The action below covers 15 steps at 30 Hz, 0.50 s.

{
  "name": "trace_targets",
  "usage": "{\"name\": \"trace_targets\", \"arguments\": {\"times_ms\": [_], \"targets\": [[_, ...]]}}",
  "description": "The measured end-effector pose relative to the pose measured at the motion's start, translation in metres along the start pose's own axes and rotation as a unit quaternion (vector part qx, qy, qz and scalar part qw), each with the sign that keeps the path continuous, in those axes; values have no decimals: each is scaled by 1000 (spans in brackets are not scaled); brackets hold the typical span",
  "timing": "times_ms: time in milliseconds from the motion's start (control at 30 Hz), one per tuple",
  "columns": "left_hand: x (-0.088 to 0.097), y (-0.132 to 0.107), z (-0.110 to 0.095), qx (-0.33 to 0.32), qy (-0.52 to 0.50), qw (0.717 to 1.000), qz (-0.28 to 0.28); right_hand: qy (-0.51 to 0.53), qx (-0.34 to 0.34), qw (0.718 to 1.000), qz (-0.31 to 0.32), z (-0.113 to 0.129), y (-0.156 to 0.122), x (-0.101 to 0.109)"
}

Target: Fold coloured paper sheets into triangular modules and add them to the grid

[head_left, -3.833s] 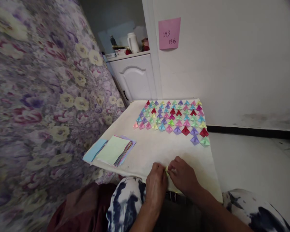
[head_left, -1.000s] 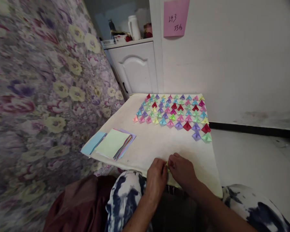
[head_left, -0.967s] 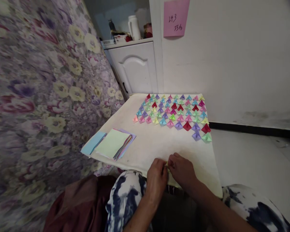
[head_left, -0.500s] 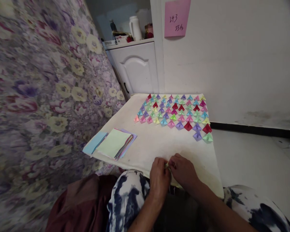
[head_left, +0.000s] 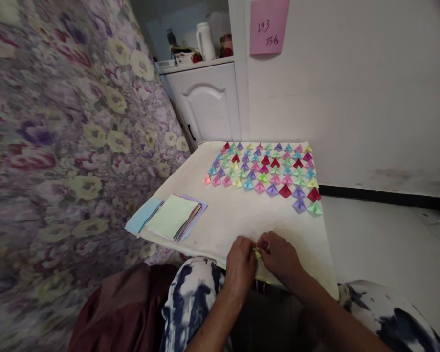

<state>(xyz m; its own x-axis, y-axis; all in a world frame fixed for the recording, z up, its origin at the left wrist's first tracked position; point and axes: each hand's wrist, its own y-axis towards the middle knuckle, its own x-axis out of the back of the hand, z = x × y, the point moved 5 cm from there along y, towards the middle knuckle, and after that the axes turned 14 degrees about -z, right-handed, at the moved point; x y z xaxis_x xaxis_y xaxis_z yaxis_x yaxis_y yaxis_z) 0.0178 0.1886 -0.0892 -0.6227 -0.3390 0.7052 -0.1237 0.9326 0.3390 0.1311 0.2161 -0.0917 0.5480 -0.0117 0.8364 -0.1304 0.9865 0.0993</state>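
Note:
Between my hands is a small piece of yellow paper point(head_left: 257, 253), mostly hidden by the fingers, low over the near edge of the cream-covered table point(head_left: 220, 222). My left hand point(head_left: 241, 261) pinches its left side with bent fingers. From the right, my right hand point(head_left: 277, 254) grips it between thumb and fingertips. Farther back stand rows of small folded paper pieces point(head_left: 263, 178) in red, pink, purple, blue, green and yellow. To the left lies a stack of square paper sheets point(head_left: 174, 215), pale green on top, beside a smaller blue paper stack point(head_left: 143, 216).
A floral curtain point(head_left: 77, 146) hangs along the left. Behind the table are a white cabinet point(head_left: 209, 102) with a white jug point(head_left: 205, 42) on its shelf, and a wall bearing a pink note point(head_left: 268, 27). Dark red cloth point(head_left: 117, 308) lies at lower left.
Both hands have shifted slightly, and a little more yellow paper shows between the fingertips. The folded pieces and the paper stacks stay in place.

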Motion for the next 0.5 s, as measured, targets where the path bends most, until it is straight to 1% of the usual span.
{"name": "trace_targets", "arguments": {"times_ms": [133,267,500], "targets": [[0,0,0,2,-5,1000,2,-2,5,1000,-5,-2,1,4],[-1,1,0,3,-9,1000,1,-10,9,1000,7,-1,2,5],[3,-1,-2,-4,-14,1000,5,-78,39,996,7,7,3,0]]}}
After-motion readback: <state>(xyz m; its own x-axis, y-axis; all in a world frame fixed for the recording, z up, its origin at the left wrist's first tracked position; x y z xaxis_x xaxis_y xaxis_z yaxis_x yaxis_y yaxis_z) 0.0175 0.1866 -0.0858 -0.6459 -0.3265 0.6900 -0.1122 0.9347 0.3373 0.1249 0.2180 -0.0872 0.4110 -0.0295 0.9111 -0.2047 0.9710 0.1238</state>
